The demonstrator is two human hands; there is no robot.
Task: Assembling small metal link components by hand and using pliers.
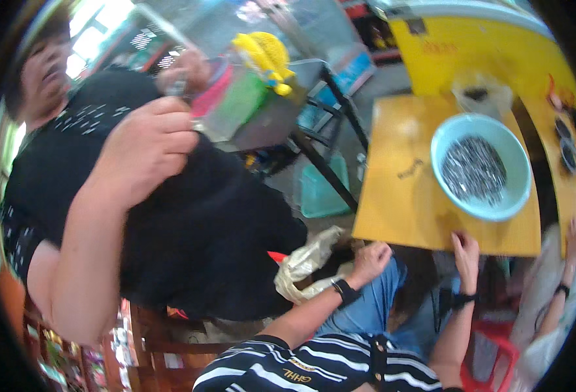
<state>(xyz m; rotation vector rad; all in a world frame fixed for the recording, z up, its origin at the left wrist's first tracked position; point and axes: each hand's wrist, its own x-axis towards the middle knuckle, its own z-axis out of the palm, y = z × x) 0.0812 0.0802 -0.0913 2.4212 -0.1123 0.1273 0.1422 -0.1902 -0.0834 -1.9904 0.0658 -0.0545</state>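
My left hand (371, 260) is just off the near edge of the yellow-orange table (392, 209), with its fingers curled together; what they hold, if anything, is too small to see. Close beside its wrist hangs a pale plastic bag (306, 264), its mouth gaping. My right hand (465, 251) is at the table's near edge, fingers slightly apart, with nothing visible in it. Beyond it stands a light blue basin (526, 173) holding a heap of small, shiny dark metal-like pieces (474, 170). A few small dark pieces (410, 170) lie on the tabletop left of the basin.
A person in black (203, 215) stands at the left, hands raised near a clear container with pink and green contents (235, 98). Behind the basin sits a clear bag (480, 95). Another person's hand (574, 238) is at far right, near a red stool (497, 356).
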